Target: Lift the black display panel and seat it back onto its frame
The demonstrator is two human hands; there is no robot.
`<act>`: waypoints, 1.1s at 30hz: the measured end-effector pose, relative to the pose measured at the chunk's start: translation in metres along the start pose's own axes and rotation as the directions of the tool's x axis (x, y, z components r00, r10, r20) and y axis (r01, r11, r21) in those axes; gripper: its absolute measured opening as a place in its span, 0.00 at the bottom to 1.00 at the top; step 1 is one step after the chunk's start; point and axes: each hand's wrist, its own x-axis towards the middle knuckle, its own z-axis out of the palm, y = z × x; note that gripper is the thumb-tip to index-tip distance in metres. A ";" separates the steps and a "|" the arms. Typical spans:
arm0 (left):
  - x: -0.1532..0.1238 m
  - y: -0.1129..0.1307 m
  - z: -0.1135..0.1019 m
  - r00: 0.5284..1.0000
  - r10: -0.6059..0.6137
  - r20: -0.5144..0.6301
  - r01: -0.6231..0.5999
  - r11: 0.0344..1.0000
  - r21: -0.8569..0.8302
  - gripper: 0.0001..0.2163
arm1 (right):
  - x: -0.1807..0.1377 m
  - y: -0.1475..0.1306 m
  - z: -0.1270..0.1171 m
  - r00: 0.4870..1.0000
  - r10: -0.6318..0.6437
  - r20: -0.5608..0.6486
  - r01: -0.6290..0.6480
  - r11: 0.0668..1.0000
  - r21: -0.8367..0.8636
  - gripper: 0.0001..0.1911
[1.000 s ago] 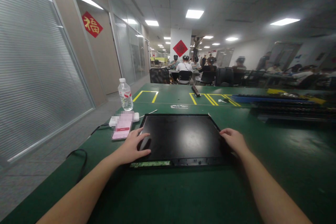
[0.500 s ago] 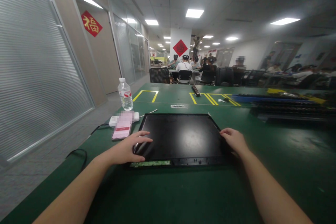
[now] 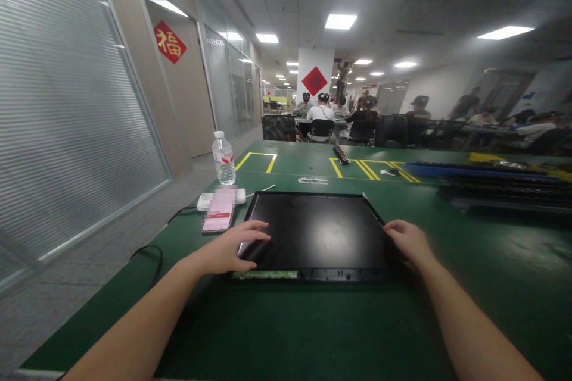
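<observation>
A black flat display panel lies face up on the green table, with a narrow green circuit strip showing along its near edge. My left hand rests on the panel's near left corner, fingers curled over the edge and gripping it. My right hand grips the near right edge, its fingers bent round the side.
A phone in a pink case lies on a white charger left of the panel, with a water bottle behind it. A black cable hangs off the left table edge. Dark trays are stacked at the right. People sit at far tables.
My left hand has slid from flat on the panel's surface to its left edge. The view has shifted slightly to the left. My right hand keeps its hold.
</observation>
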 end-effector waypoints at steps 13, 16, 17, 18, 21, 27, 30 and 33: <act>0.000 -0.007 0.003 0.999 -0.027 -0.027 0.028 1.000 0.012 0.26 | -0.003 -0.004 -0.003 1.000 -0.023 -0.011 0.023 0.999 -0.030 0.08; 0.003 -0.011 0.007 0.993 -0.081 -0.089 0.084 0.996 0.041 0.22 | -0.003 -0.005 -0.003 1.000 -0.022 -0.011 0.021 1.000 -0.018 0.08; 0.004 -0.013 0.009 0.988 -0.094 -0.119 0.101 0.993 0.055 0.21 | -0.004 -0.006 -0.003 1.000 -0.014 -0.007 0.014 1.000 -0.016 0.08; 0.006 -0.016 0.011 0.983 -0.105 -0.150 0.116 0.991 0.072 0.20 | -0.004 -0.007 -0.004 1.000 -0.007 -0.004 0.007 1.000 -0.016 0.08; 0.009 -0.024 0.016 0.964 -0.133 -0.229 0.165 0.978 0.126 0.19 | -0.005 -0.010 -0.006 1.000 0.009 -0.003 -0.010 1.000 -0.025 0.08; 0.011 -0.027 0.019 0.951 -0.180 -0.252 0.224 0.962 0.158 0.18 | -0.005 -0.011 -0.008 1.000 0.005 0.009 -0.005 1.000 -0.023 0.09; 0.012 -0.025 0.019 0.948 -0.185 -0.260 0.235 0.956 0.175 0.18 | -0.004 -0.010 -0.007 1.000 -0.001 0.009 0.002 0.999 -0.046 0.10; 0.015 -0.025 0.022 0.945 -0.188 -0.269 0.247 0.947 0.205 0.19 | -0.003 -0.008 -0.007 1.000 -0.004 0.015 0.005 0.999 -0.053 0.10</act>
